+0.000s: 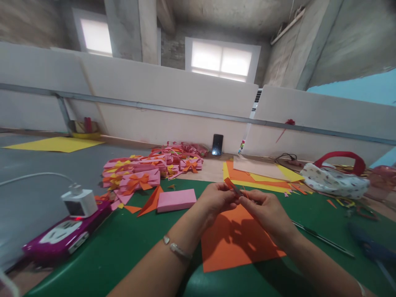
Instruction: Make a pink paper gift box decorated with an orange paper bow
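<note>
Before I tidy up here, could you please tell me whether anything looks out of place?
Nothing looks spilled or damaged; loose paper scraps litter the green mat, some left of the pink box, so it looks slightly untidy.

- Table point(208, 170), partly under a green cover point(123, 255).
- Orange sheet point(219, 253), flat on the cover.
- Left of the orange sheet: pink box point(176, 200), an orange scrap point(150, 203) just beside it.
- Behind and left of the orange sheet: bow heap point(145, 167).
- Well left of the orange sheet: power strip point(58, 238).
- Right of the orange sheet: pen point(321, 238); farther right, a blurred blue object point(368, 243).
- Behind the orange sheet: paper stack point(241, 174), phone point(217, 144) upright.
- Behind and right of the orange sheet: bag point(334, 181).
</note>
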A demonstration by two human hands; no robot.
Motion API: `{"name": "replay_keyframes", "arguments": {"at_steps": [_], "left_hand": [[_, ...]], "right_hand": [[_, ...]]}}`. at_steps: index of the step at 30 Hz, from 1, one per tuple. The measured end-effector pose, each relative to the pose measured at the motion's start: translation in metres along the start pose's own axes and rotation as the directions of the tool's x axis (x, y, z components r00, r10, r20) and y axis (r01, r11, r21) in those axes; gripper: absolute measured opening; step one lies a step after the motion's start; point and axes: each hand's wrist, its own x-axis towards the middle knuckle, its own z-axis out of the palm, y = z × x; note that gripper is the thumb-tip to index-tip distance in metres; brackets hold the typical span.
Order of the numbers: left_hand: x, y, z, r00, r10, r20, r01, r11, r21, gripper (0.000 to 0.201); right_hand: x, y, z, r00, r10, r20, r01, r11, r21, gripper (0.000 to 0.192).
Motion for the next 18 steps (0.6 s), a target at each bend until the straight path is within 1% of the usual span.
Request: {"name": "replay_keyframes", "arguments": {"at_steps": [8, 18], "left_hand": [[0.0001, 0.0007, 0.0007, 1.000, -0.011, -0.020, 0.010, 1.000, -0.019, 0.003], [0.0000, 0.0003, 0.0013, 1.000, -0.017, -0.019, 0.016, 0.999, -0.029, 0.005]], "right_hand": [[-0.0007, -0.0002, -0.0006, 1.000, -0.006, 0.001, 0.006, 0.999, -0.031, 0.027], [-0.0013, -0.0017, 0.0005, 1.000, -0.008, 0.008, 0.009, 1.000, -0.019, 0.026]]}}
